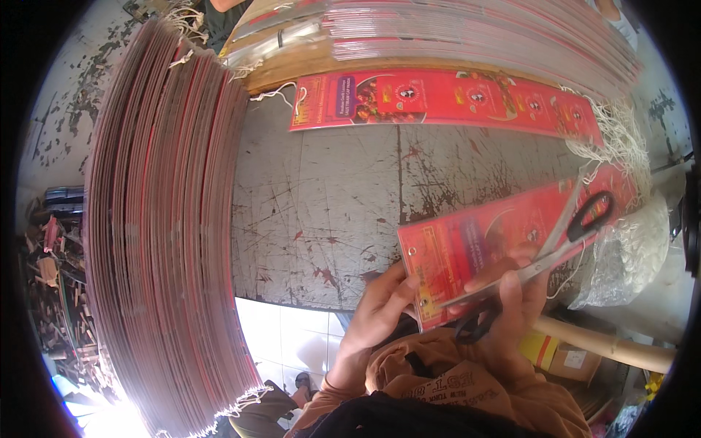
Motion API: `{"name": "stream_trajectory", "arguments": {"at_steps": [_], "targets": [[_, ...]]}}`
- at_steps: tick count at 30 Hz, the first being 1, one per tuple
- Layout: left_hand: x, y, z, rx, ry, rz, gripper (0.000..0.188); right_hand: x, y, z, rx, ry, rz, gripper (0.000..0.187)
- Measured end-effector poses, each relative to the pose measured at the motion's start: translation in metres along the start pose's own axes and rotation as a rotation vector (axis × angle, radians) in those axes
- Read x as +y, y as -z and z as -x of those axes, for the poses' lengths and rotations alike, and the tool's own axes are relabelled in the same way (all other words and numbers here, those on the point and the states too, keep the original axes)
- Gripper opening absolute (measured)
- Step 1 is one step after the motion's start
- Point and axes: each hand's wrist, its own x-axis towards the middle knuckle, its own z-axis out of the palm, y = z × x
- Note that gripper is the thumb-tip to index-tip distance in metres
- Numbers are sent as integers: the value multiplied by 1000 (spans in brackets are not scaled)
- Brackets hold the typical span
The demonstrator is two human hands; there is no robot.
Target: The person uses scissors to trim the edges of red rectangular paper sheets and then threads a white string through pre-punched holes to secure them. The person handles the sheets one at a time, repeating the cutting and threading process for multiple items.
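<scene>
Red printed strip (504, 214) lay slantwise above the near right of the scratched grey table (321, 197), its left end pinched at the edge by the fingers of the left hand (381, 303), while the right hand (520, 310) clasped the spread scissors (561, 254) over it; whether those fingers gripped the strip too, one could not tell. It looked light, glossy, likely slippery and prone to flex or crease, so the holed left end and long edges seemed the best holds, clear of the blades.

One fisheye (rim bowed) looks down from the head, close above the worktop (321, 204), left hand (384, 302) and right hand (524, 308).
</scene>
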Motion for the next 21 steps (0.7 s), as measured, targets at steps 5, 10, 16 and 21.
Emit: {"name": "stream_trajectory", "arguments": {"at_steps": [5, 10, 16, 21], "targets": [[-5, 3, -3, -66, 64, -131, 30, -7, 8, 4, -102, -65, -9, 28], [-15, -8, -5, 32, -43, -153, 30, 2, 16, 9, -7, 110, -86, 25], [-11, -9, -6, 30, -14, -2, 30, 9, 16, 11, -171, 199, 39, 24], [-18, 0, -3, -23, -4, 61, 30, 9, 19, 8, -303, 280, 224, 39]]}}
